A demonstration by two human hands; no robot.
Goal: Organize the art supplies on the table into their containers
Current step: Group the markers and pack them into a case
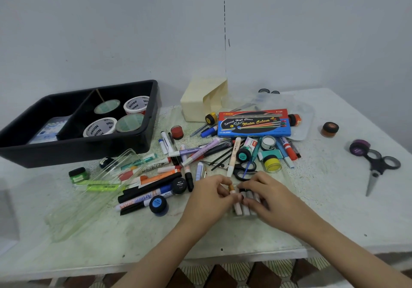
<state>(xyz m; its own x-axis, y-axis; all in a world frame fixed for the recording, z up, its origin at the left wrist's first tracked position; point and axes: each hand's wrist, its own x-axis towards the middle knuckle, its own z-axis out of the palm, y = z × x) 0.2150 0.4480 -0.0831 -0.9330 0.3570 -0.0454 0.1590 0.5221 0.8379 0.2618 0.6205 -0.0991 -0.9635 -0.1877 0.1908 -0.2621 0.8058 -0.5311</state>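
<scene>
Black tray (78,151): ten o'clock, four tape rolls (100,127) stowed
Marker pile (153,167): centre, unsorted
Left hand (207,196): pinching an orange-tipped tube (231,187)
Right hand (265,194): gripping white tubes (242,208), six o'clock

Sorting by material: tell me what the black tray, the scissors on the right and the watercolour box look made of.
Black tray: likely moulded plastic, smooth, dull sheen.
Scissors: grey metal blades, black plastic-looking handles.
Watercolour box: probably printed cardboard, slightly glossy.
</scene>
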